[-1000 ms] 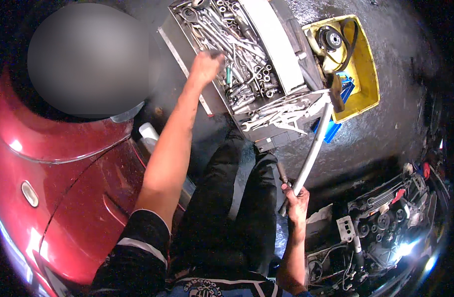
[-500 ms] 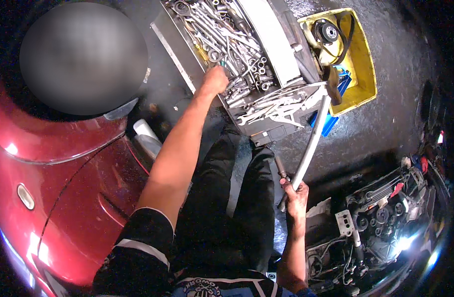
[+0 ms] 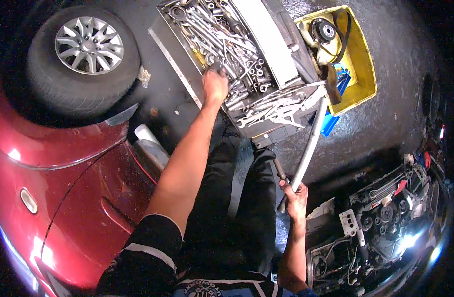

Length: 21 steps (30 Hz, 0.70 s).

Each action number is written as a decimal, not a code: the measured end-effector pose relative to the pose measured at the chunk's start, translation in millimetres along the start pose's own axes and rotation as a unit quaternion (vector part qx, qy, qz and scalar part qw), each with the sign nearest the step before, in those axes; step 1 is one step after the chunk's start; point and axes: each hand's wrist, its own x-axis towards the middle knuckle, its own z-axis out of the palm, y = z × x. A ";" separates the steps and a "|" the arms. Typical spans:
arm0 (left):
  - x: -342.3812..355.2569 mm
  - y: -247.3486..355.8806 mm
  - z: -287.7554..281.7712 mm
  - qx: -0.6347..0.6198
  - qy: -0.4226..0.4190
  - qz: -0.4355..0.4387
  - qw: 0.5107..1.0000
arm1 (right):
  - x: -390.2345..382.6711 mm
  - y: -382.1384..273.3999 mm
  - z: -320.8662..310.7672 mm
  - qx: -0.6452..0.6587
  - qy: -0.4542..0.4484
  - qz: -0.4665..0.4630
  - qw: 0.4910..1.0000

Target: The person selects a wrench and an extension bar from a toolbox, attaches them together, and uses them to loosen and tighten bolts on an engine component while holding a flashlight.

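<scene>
My right hand [image 3: 294,197] is closed around a hammer's long pale handle [image 3: 311,143]. The dark hammer head [image 3: 332,84] points away from me, over the near edge of the yellow bin. A dark metal rod-like tool [image 3: 279,169] is in the same grip; its exact kind is unclear. My left hand [image 3: 215,88] reaches into an open metal toolbox [image 3: 183,74] at its left side. Its fingers curl down beside a dark piece, and what they hold is partly hidden. Around them lie wrenches [image 3: 207,30], sockets [image 3: 256,69] and a yellow-handled tool [image 3: 198,57].
Open-ended wrenches [image 3: 271,110] fill the toolbox's near tray. A yellow bin [image 3: 369,74] holds a pulley [image 3: 326,32] and a belt; a blue piece [image 3: 329,123] lies beside it. A red car body [image 3: 83,198] and a wheel [image 3: 120,79] are left, an engine [image 3: 385,213] lower right.
My left hand has shifted slightly among the tools, and the teal piece by its fingers no longer shows. My right hand keeps its grip on the hammer. The view has shifted slightly.
</scene>
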 end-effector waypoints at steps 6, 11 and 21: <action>35.2 9.1 9.2 -0.100 0.183 0.025 0.978 | 0.6 -12.7 -2.4 -0.031 0.004 0.018 0.999; 81.1 63.9 -9.7 -0.100 0.079 -0.178 0.976 | -0.5 -9.9 -2.0 -0.031 0.023 0.012 0.999; 128.6 65.1 -4.6 -0.098 0.067 -0.188 0.975 | -2.8 -15.6 -9.7 -0.017 -0.003 0.051 0.999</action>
